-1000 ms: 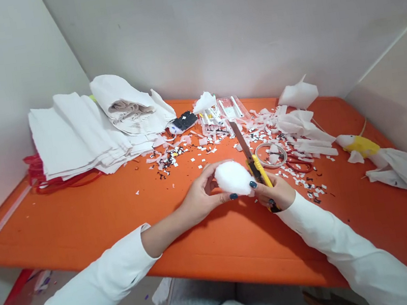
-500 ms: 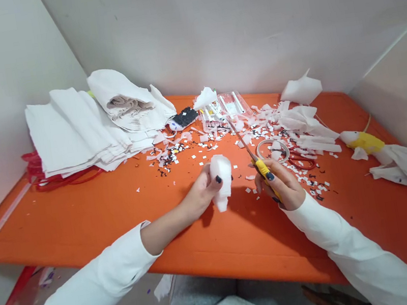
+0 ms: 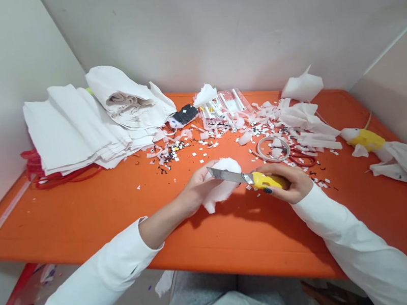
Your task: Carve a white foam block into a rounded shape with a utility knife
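Knife Held Across White Lump Above Littered Orange Table

Fingers of the left hand (image 3: 194,192) curl narrowly around the left side of a white lump (image 3: 220,192), holding it just above the orange table (image 3: 82,215), near its front edge; some fingertips are hidden behind it. The right hand (image 3: 287,183) grips a yellow-handled knife (image 3: 260,180), its dark-nailed thumb along the near side. The blade points left, crossing in front of the lump; whether steel and lump touch cannot be told.

Just beyond the 2 hands, a pale ring of tape (image 3: 258,153) lies on the tabletop beside a red looped handle (image 3: 307,161), among white scraps (image 3: 263,113). Farther back, white markers (image 3: 237,99) sit in a clear case near a dark block (image 3: 186,115). At left, a folded white bundle (image 3: 122,90) rests on a stack of white sheets (image 3: 72,132), with red material (image 3: 34,169) showing beneath. At far right lies a bird-like white-and-yellow figure (image 3: 367,139), a white sheet at its tail end. Walls rise behind.
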`<state>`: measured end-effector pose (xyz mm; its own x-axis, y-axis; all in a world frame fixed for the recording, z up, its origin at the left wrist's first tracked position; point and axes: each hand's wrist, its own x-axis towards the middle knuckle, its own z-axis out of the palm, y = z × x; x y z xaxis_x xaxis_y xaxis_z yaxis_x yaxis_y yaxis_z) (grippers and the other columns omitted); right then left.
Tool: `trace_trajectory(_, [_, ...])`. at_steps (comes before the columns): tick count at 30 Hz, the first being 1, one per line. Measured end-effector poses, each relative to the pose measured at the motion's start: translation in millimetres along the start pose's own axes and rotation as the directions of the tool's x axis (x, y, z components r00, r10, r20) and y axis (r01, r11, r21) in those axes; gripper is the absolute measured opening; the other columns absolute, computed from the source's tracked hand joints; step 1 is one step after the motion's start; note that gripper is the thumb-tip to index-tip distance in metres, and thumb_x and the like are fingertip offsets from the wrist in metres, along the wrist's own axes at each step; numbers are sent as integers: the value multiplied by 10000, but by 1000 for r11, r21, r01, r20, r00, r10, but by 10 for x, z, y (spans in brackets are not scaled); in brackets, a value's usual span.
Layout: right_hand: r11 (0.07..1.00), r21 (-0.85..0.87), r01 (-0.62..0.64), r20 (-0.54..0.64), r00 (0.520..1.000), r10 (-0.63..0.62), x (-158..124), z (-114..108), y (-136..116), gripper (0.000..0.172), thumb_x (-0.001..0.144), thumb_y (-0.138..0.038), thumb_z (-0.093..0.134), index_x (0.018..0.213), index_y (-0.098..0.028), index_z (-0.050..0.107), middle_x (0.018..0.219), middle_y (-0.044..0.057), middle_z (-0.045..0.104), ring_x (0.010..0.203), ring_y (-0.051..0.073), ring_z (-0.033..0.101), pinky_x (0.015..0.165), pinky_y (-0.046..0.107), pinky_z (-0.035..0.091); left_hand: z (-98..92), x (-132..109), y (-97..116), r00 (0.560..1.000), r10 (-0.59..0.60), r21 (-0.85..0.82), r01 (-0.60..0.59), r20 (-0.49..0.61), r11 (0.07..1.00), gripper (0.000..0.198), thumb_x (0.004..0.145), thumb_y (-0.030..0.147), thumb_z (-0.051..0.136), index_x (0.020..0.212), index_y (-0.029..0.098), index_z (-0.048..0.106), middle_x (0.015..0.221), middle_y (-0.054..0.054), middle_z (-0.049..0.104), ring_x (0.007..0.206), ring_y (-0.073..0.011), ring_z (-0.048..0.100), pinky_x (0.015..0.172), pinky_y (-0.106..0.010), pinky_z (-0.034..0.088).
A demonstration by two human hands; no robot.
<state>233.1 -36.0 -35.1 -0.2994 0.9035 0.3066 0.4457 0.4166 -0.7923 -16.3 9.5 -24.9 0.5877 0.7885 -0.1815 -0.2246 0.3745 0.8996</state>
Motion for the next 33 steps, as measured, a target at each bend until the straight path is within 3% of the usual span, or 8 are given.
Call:
trace_trajectory(5, [993,-70,94,12,996,-94,1,-16,-27,290,830,-347,609,1069,-190,655,765,56,715,471,124,557,436,233,410,-11,5,41,992,-81,13,80,97,997,511,690,485,752,1032,176,531,742,-45,682,545,-182,656,439,-231,461])
trace_trajectory(10, [986,-84,146,19,989,-145,-17,-12,-30,315,853,-400,596,1061,-170,651,747,77,716,505,144,602,432,226,411,-69,-37,135,966,-91,37,84,243,996,606,666,497,765,1100,176,490,786,-51,690,558,-178,656,443,-229,485])
trace_trajectory(16, [991,-37,127,30,992,-126,-31,11,5,317,880,-421,570,1083,-185,631,719,56,694,493,132,581,434,221,401,-77,-26,130,973,-87,114,64,213,991,524,720,581,693,984,143,577,726,-53,678,499,-142,609,415,-218,471])
trace_trajectory(23, [985,-56,166,42,986,-164,-39,78,19,315,878,-407,574,1099,-187,618,769,59,708,512,126,590,454,213,421,-24,-46,195,967,-88,147,53,239,988,552,651,577,753,930,167,512,696,-33,677,492,-152,621,430,-232,485])
trace_trajectory(29, [987,-62,148,9,989,-148,-66,127,10,316,885,-423,567,1105,-200,613,872,76,735,559,125,621,494,207,453,36,-60,105,984,-57,125,36,170,992,496,692,592,715,836,181,477,582,14,630,406,-108,546,405,-221,462])
trace_trajectory(33, [987,-99,130,-13,991,-131,-59,115,32,317,884,-439,557,1070,-190,620,770,65,720,525,131,604,469,214,441,19,-40,49,988,-22,87,9,151,996,517,677,619,712,802,191,452,542,22,608,367,-101,517,388,-219,452])
